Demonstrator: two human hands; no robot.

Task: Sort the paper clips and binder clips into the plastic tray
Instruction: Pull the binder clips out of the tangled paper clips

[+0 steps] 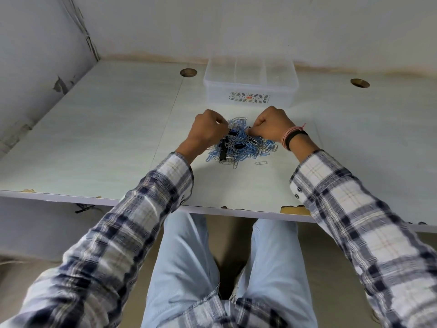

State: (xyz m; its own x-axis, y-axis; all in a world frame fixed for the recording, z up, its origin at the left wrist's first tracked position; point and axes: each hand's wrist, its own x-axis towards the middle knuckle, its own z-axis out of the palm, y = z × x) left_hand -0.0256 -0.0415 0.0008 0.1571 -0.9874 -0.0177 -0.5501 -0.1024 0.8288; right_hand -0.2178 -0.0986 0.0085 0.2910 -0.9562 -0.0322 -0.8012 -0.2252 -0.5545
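1. Picking at a tangled heap of paper clips (246, 144) mid-bench, both hands work the pile's far edge; heap sits near the plastic tray (250, 91) but apart from it, tray further back by the wall.
2. Left hand (208, 131): fingers curled in at the heap's left side, prob. pinching clips, but what exactly it grips is hidden under the knuckles.
3. Right hand (269, 126): fingers curled down onto the top right of the heap, looks like a pinch on wire clips; can't tell which ones.
4. Heap is blue + silver wire clips w/ a few black binder clips (223, 150) buried left of centre. One silver clip (260, 163) lies loose just beside the heap, near side.
5. Tray is clear, w/ dividers; compartments look empty or nearly so, so sorting seems barely begun (my read).
6. Handling: wire clips are light, springy, slick, and hook into each other, so expect chains to lift together; pinch one by its outer loop, shake free. Binder clips are stiffer, chunkier, heavier; take by the black body or the folded wire handles, easier to pull out first.
7. Risk: a snagged clump dragging and scattering across the bench (106, 138).
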